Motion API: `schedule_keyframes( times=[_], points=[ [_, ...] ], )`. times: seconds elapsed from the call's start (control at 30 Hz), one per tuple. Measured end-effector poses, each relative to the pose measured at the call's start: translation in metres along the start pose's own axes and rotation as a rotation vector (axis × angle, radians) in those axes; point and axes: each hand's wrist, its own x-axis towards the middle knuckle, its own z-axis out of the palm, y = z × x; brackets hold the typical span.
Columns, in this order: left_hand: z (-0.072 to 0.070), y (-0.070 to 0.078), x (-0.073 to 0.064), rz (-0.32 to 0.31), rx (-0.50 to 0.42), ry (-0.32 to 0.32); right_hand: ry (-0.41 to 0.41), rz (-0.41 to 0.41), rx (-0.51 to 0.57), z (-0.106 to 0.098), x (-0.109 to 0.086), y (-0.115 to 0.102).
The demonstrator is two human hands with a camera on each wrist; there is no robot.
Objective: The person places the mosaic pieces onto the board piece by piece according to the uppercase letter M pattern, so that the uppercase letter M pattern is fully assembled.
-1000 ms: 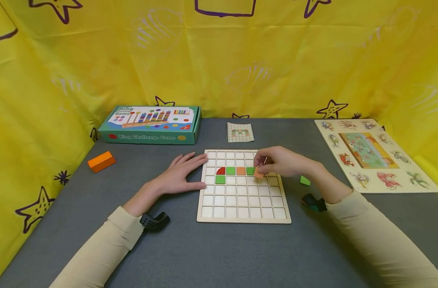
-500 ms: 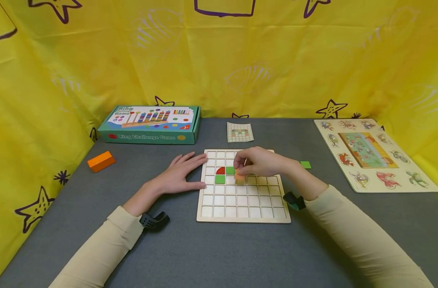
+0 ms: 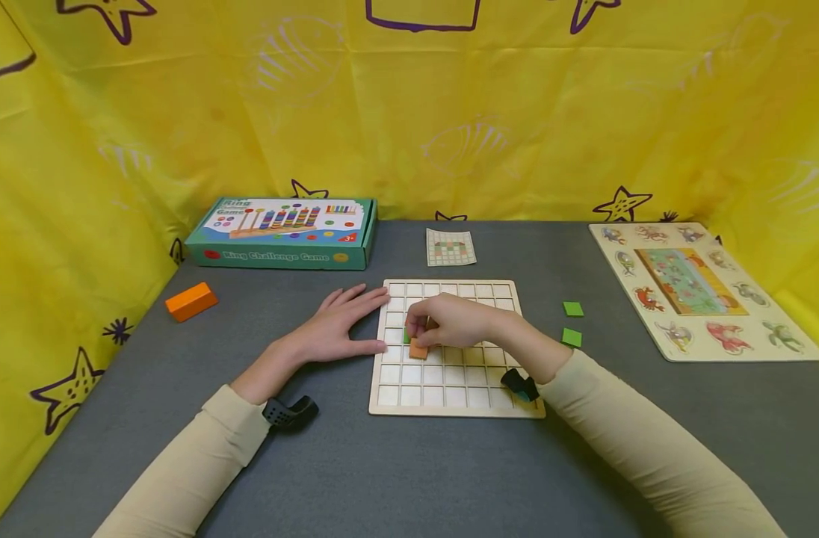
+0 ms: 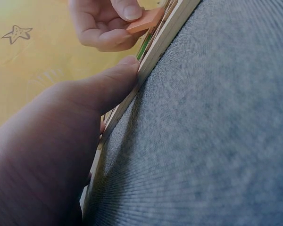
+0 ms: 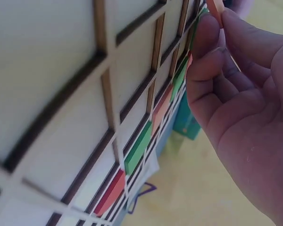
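A wooden grid board (image 3: 456, 412) lies on the grey table. My left hand (image 3: 335, 329) lies spread at its left side, fingertips and thumb touching the rim. Over the board's left part, my right hand (image 3: 459, 320) pinches a square orange tile (image 3: 418, 349) between thumb and fingers; the left wrist view shows this orange tile (image 4: 146, 21) tilted above the grid. A green tile (image 3: 406, 336) peeks out beside the right fingers. In the right wrist view a row holds a red piece (image 5: 111, 193), a green tile (image 5: 138, 148) and an orange tile (image 5: 161, 109), among others.
Two green tiles (image 3: 573, 308) lie on the table right of the board. Behind it is a small pattern card (image 3: 450, 247). A Ring Challenge Game box (image 3: 275, 258) and an orange block (image 3: 191, 302) stand left; a sea-animal puzzle board (image 3: 773, 347) lies far right.
My right hand has carried the orange tile leftward across the board and a little nearer to me. Both loose green tiles now show past the forearm. The left hand stays put.
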Motion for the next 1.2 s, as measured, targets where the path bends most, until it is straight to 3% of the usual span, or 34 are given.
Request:
schedule_keyframes(
  times=[0.73,1.0,1.2],
  points=[
    [-0.001,0.001,0.001,0.006,-0.011,0.004,-0.006,-0.001,-0.069,0.007,0.007,-0.007],
    [0.0,0.002,-0.001,-0.005,-0.003,0.0,0.037,-0.015,-0.028,-0.005,-0.006,-0.008],
    [-0.002,0.004,-0.001,-0.008,-0.001,0.0,0.072,0.047,-0.013,-0.017,-0.022,-0.004]
  ],
)
